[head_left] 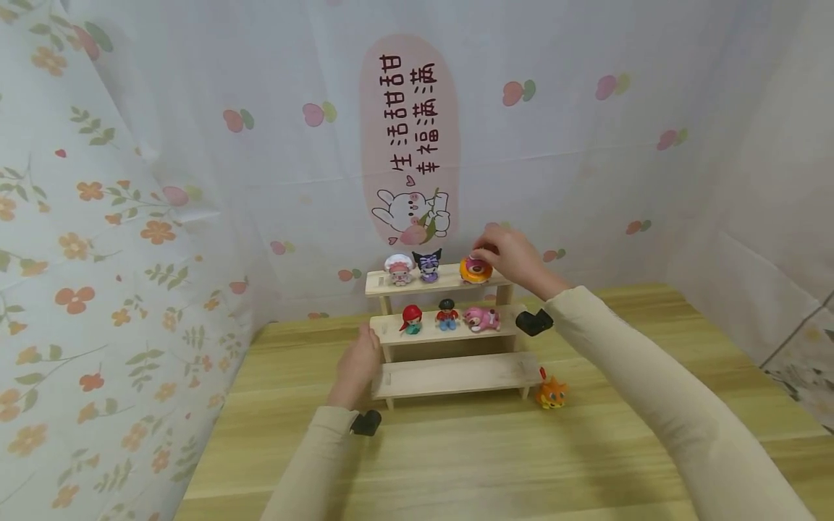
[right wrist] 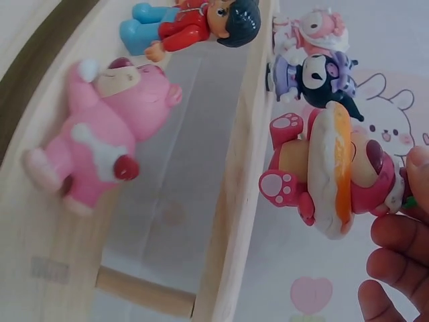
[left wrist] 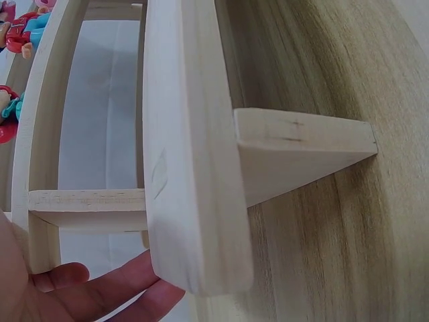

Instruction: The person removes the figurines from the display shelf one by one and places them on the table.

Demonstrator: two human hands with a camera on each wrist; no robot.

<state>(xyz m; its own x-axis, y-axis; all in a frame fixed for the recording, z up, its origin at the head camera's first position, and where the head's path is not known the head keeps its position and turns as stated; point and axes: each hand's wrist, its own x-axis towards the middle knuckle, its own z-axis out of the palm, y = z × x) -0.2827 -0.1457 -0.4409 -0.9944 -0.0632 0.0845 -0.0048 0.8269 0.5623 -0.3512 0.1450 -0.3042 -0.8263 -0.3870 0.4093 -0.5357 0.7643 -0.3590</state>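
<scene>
My right hand pinches a pink bear figurine in an orange-and-white ring by its head, at the right end of the top shelf. Its feet are at the shelf surface. My left hand touches the left end of the three-tier wooden display rack, its fingers loosely extended beside the end; the thumb is hidden. A pink figurine in a white hat and a purple-and-black figurine share the top tier.
On the middle tier are a red-haired figurine, a boy figurine in red and blue and a lying pink bear. An orange spiky-haired figurine stands on the table right of the rack. Printed cloth hangs behind.
</scene>
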